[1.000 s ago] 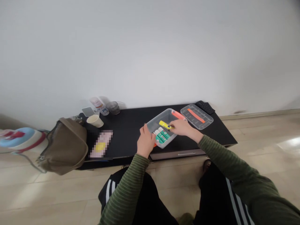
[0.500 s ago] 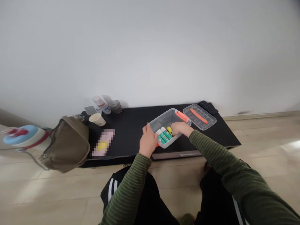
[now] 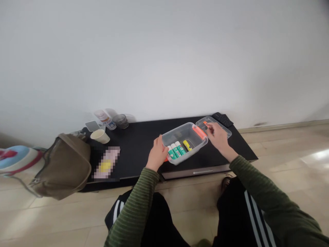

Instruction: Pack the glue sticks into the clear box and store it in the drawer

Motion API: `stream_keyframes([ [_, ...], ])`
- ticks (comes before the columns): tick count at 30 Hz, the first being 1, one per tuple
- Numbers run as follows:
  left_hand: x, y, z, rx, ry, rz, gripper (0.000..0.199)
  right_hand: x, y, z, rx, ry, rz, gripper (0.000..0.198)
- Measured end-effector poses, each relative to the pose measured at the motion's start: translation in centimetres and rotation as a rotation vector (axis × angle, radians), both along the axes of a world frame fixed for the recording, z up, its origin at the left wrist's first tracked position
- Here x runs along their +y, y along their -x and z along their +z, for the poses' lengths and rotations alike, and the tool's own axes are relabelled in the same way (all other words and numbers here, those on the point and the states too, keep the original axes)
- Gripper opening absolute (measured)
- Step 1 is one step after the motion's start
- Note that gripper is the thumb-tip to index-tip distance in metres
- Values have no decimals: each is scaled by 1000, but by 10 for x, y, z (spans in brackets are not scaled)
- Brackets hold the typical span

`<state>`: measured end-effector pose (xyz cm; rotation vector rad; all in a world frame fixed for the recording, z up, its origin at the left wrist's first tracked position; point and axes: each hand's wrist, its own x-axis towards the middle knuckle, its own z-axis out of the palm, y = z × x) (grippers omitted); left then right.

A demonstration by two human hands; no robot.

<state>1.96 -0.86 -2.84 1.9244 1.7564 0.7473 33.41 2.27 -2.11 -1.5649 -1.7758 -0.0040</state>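
Note:
A clear plastic box (image 3: 172, 135) with orange clips stands on the black table. Inside it lie several green glue sticks (image 3: 176, 150) with white caps, side by side. A small yellow thing (image 3: 187, 145) with dark markings rests beside them. My left hand (image 3: 156, 153) grips the left end of the box, thumb over the rim. Past the box's right orange clip, my right hand (image 3: 217, 136) hovers over the clear lid (image 3: 223, 127). Its fingers are bent and a little apart, with nothing visible between them. Part of the lid's orange handle (image 3: 205, 122) shows by the fingertips.
A black keypad-like object (image 3: 224, 119) lies behind the lid. At the left are a paper cup (image 3: 100, 136), a glass jar (image 3: 120, 121), a spray can (image 3: 105, 119), a blurred pink packet (image 3: 106, 163), a brown bag (image 3: 64, 168) and a large bottle (image 3: 22, 160). A wall rises behind.
My right hand has come out of the box and moved right, over the lid. The yellow thing now lies uncovered in the box. My left hand still holds the box; the view has shifted slightly.

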Motion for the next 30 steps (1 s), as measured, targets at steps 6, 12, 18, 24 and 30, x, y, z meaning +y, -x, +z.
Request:
stream_keyframes([
  [6,27,9,-15,-145,-59,-156,68,11,-67,-53,-152,404,-46,22],
  [12,40,12,-18,-210,-64,-232,68,7,-83,-77,-310,583,-12,21],
  [18,48,10,-17,-268,-44,-261,68,5,-83,-77,-336,457,14,13],
  [24,56,7,-28,-394,30,-174,74,9,-89,-57,52,53,-137,18],
  [30,63,1,-37,-603,133,-109,60,18,-102,-27,730,-248,-255,37],
])
